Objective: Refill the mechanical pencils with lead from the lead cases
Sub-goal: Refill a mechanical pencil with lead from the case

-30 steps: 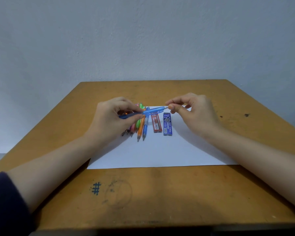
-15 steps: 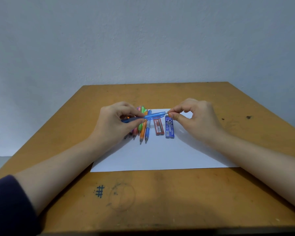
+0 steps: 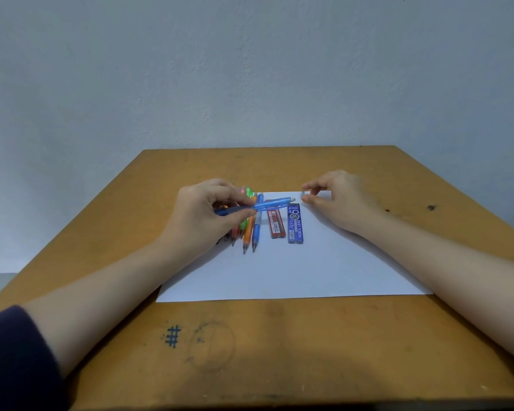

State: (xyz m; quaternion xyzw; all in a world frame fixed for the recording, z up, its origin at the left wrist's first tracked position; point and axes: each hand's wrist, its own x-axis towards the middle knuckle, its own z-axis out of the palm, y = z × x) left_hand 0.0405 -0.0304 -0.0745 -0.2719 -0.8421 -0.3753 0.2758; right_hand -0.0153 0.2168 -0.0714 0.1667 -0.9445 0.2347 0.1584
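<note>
My left hand (image 3: pixel 204 213) grips a blue mechanical pencil (image 3: pixel 267 204) level above the paper, its back end pointing right. My right hand (image 3: pixel 339 200) pinches the pencil's small grey cap (image 3: pixel 303 193) between thumb and forefinger, a short gap right of the pencil's end. Under the left hand several coloured pencils (image 3: pixel 251 229) lie side by side, tips toward me. A red lead case (image 3: pixel 275 223) and a blue lead case (image 3: pixel 296 223) lie flat just right of them.
Everything sits on a white paper sheet (image 3: pixel 294 271) on a brown wooden table (image 3: pixel 279 345). A pen-drawn hash mark (image 3: pixel 172 336) and a circle are near the front edge. A pale wall stands behind the table.
My right hand has pulled the cap off the blue pencil's end and moved right with it. The left hand holds the pencil about where it was.
</note>
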